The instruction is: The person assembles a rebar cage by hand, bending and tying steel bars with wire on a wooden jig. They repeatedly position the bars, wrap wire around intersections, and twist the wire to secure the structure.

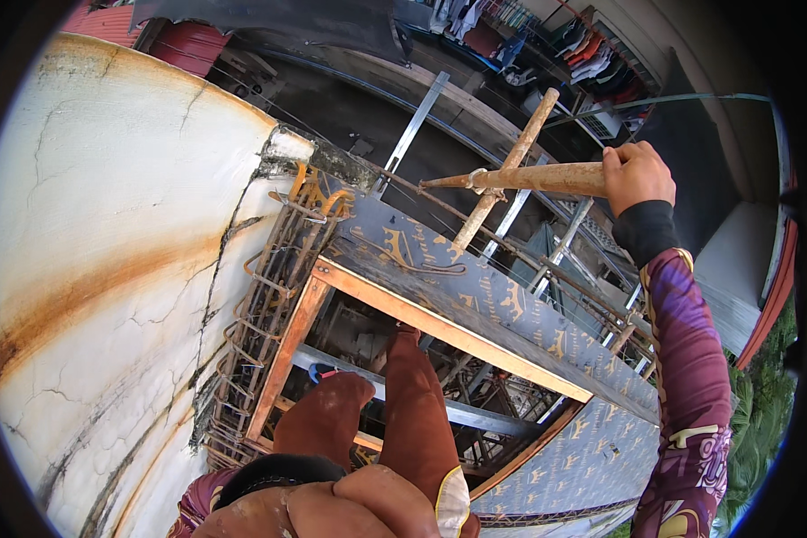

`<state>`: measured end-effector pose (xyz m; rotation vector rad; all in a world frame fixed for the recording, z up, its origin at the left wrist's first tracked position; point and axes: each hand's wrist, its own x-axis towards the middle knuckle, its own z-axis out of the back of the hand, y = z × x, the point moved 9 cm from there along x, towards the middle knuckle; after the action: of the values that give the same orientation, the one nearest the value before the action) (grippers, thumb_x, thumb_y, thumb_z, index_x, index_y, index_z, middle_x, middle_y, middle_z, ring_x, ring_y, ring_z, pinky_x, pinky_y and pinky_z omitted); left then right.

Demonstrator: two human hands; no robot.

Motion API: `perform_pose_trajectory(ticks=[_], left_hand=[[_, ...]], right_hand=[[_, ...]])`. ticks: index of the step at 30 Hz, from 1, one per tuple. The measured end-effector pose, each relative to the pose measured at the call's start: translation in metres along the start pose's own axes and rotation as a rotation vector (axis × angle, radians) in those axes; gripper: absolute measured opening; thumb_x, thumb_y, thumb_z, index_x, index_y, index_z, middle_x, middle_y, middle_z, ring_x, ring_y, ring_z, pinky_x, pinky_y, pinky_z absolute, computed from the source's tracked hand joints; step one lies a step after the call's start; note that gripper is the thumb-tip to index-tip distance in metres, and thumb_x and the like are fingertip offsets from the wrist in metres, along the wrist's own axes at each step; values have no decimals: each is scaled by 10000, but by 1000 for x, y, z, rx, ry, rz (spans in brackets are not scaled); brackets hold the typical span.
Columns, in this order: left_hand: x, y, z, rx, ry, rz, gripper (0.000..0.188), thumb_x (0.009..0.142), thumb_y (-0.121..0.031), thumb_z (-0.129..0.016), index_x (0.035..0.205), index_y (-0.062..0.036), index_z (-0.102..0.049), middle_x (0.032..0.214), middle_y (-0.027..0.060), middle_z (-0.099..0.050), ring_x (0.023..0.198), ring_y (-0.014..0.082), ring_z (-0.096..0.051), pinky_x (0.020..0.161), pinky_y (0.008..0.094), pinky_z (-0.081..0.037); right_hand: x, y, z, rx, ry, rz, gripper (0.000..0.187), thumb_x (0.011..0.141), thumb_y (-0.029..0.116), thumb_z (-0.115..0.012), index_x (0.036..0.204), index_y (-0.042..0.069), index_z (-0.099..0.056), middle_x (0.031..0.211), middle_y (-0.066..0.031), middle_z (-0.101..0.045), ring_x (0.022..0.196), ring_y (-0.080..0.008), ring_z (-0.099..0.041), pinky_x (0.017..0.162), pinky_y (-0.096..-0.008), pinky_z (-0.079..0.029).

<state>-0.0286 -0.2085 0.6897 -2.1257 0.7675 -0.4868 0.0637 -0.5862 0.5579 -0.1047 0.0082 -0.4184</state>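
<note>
My right hand is closed around the thick end of a wooden pole at the upper right. This pole crosses a second, slanting wooden pole, and a tie binds them where they meet. My left hand looms large at the lower edge, close to the camera. Its fingers look curled together, and anything inside them is hidden. Below my hands, my legs reach down into an opening edged by an orange wooden frame.
A cracked, rust-stained white wall fills the left. Beside it rises a cage of rusty rebar with hooked ends. Dark printed formwork panels flank the opening. Metal beams and hanging clothes lie far below.
</note>
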Motion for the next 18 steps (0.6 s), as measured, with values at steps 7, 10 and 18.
perform_pose_trajectory(ticks=[7,10,18], left_hand=[[36,30,-37,-459,302,-102,370,967,-62,-441,1323,16,-510,1136,152,-542,947,225,-542,839,355,-427],[61,56,-79,-810,389,-183,391,965,-34,-427,1341,41,-502,1172,179,-521,941,234,-543,828,353,-436],[68,54,-147,-1431,115,-57,353,1001,-91,-475,1323,23,-563,1178,193,-506,815,188,-546,726,322,-481]], right_hand=[[4,1,-4,21,8,-8,290,897,348,-574,883,115,-747,917,-67,-653,840,-293,-660,767,-418,-533],[4,4,-3,20,3,-12,280,893,343,-584,884,114,-745,924,-67,-653,853,-294,-661,775,-422,-533],[1,-3,-3,31,10,-14,287,893,335,-578,868,100,-740,907,-75,-652,845,-294,-660,768,-426,-535]])
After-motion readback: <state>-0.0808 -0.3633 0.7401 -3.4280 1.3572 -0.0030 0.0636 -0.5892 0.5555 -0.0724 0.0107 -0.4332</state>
